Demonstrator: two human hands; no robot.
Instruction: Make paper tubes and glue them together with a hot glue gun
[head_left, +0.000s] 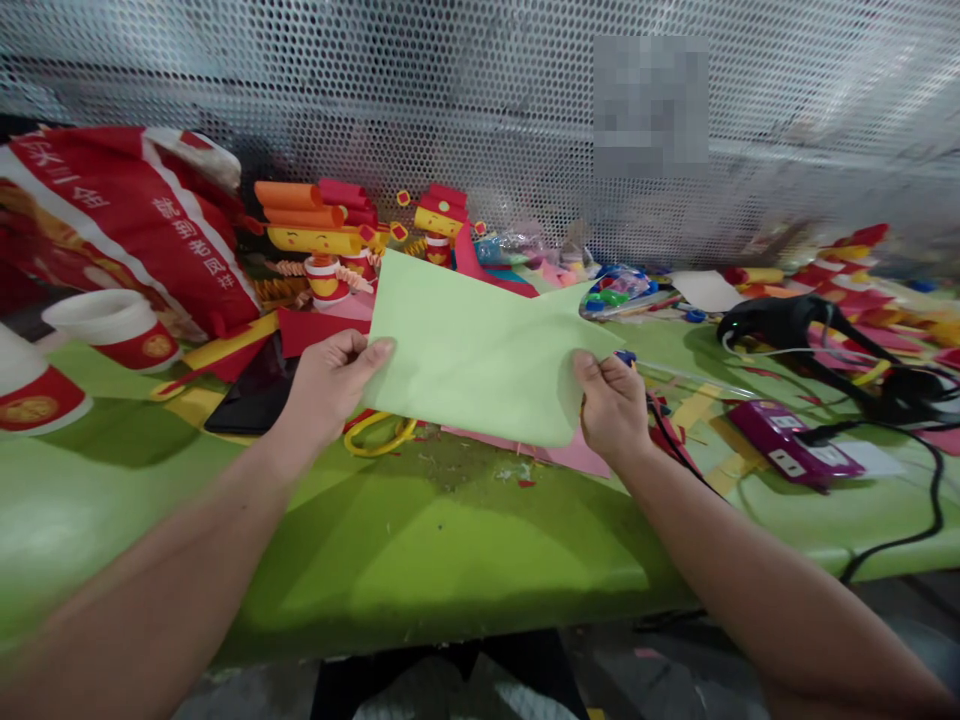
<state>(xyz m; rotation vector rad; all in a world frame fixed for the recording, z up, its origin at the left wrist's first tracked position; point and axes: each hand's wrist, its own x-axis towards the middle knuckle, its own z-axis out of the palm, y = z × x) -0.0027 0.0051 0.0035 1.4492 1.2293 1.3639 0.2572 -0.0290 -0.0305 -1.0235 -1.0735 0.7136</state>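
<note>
A sheet of light green paper is held up above the table between my two hands. My left hand pinches its left edge, thumb on the near face. At the right edge, my right hand grips it with the fingers curled in and the thumb on top. The sheet bends a little, and its upper right corner sticks up apart from the main face. Below it, pink paper and yellow-handled scissors lie partly covered. A black phone rests beside my left wrist.
Paper cups and a red bag stand at the left. Paper figures line the back by a perforated metal panel. On the right lie a purple power strip, a black cable and a black headset-like device.
</note>
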